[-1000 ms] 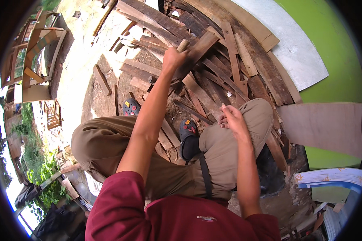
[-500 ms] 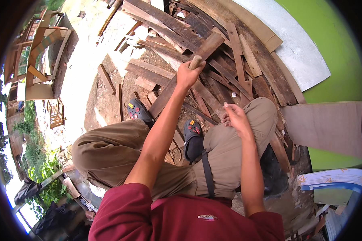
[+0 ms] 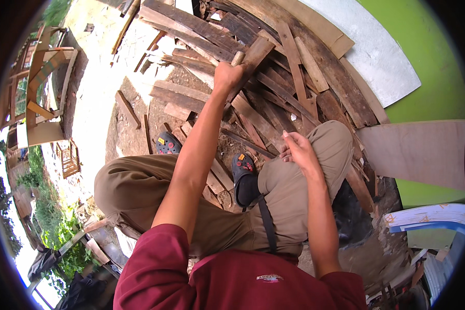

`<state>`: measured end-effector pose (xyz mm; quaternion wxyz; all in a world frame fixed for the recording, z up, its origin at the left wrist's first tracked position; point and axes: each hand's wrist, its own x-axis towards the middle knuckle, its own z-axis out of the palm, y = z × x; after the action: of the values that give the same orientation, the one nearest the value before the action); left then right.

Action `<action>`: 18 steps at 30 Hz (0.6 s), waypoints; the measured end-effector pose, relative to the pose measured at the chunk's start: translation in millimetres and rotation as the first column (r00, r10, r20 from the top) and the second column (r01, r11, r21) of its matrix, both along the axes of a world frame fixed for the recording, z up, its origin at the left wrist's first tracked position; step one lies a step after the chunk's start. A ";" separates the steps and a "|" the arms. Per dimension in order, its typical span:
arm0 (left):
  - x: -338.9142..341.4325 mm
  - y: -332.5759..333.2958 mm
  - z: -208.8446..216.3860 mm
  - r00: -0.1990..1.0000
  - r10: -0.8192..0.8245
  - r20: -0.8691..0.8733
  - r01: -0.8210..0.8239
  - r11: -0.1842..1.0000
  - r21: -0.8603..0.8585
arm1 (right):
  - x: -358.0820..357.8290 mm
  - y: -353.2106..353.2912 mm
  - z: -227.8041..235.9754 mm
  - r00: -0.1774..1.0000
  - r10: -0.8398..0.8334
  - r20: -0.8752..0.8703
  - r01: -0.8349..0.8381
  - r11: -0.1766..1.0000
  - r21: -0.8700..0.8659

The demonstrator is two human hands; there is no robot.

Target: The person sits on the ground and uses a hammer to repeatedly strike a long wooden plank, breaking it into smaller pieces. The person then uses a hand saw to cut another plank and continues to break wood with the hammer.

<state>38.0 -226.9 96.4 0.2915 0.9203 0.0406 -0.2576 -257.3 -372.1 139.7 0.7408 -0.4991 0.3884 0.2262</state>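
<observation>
My left hand [image 3: 227, 76] is closed round a rounded wooden handle [image 3: 237, 58], whose end stands out above my fist. The rest of it is hidden, so I cannot tell what tool it belongs to. Just beyond the fist, a dark brown plank [image 3: 257, 53] lies slanted on the pile; my forearm covers its lower part. My right hand [image 3: 298, 151] hovers by my bent right knee, fingers loosely curled and thumb apart, with nothing visible in it.
Many loose boards [image 3: 191, 26] lie jumbled on the dirt ahead. At the right are a white sheet [image 3: 380, 51], a green surface [image 3: 431, 77] and a pale wooden panel [image 3: 416, 150]. My feet wear grey clogs [image 3: 243, 165]. A wooden frame structure [image 3: 41, 93] stands far left.
My left hand has moved forward along the slanted plank, carrying the handle. My right hand stays by the knee. The whole view has shifted slightly.
</observation>
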 end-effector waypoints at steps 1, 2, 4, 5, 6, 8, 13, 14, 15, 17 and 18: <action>1.1 -3.0 -0.4 1.000 -0.001 0.005 0.001 1.000 0.015 | -0.8 0.3 -1.8 1.000 -0.015 -0.006 0.015 1.000 0.011; 1.9 -6.1 -0.8 1.000 -0.001 0.009 0.001 1.000 0.030 | -1.0 0.6 -3.1 0.999 -0.029 -0.013 0.029 0.999 0.022; 4.6 -9.9 -1.9 1.000 0.002 -0.013 -0.001 0.998 0.056 | 1.1 -0.4 -1.9 0.999 -0.047 -0.013 0.047 0.999 0.017; 7.2 -10.8 -2.6 0.999 0.007 -0.039 -0.004 0.998 0.069 | 2.3 -0.8 -1.2 0.998 -0.055 -0.013 0.055 0.998 0.016; 8.7 -11.4 -3.4 0.998 0.012 -0.066 -0.007 0.997 0.081 | 2.7 -0.8 -1.8 0.998 -0.055 -0.015 0.055 0.998 0.014; 10.6 -16.9 -1.1 0.994 0.020 -0.104 -0.010 0.996 0.092 | 4.5 -0.8 -3.5 0.998 -0.060 -0.015 0.060 0.998 0.010; 17.5 -14.0 -15.7 0.993 0.006 -0.118 0.007 0.994 0.112 | 6.6 2.7 -6.5 1.000 -0.020 -0.008 0.020 1.000 0.001; 18.5 -13.3 -17.9 0.994 -0.017 -0.109 0.031 0.992 0.125 | 6.1 2.4 -7.1 1.000 -0.015 -0.009 0.015 1.000 0.001; 18.6 -11.9 -20.1 0.994 -0.040 -0.099 0.054 0.989 0.138 | 5.8 2.3 -7.4 1.000 -0.014 -0.011 0.014 1.000 -0.004; 19.4 -20.0 -11.4 0.987 -0.017 -0.157 0.038 0.991 0.129 | 4.6 1.5 -6.9 1.000 -0.022 -0.017 0.022 1.000 -0.018; 18.5 -22.5 -6.8 0.982 -0.005 -0.187 0.029 0.992 0.124 | 3.8 1.6 -7.6 0.999 -0.021 -0.026 0.020 0.999 -0.026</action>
<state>56.5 -249.4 89.6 0.2253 0.9092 0.0760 -0.3418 -253.5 -370.5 132.1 0.7313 -0.5018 0.4062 0.2202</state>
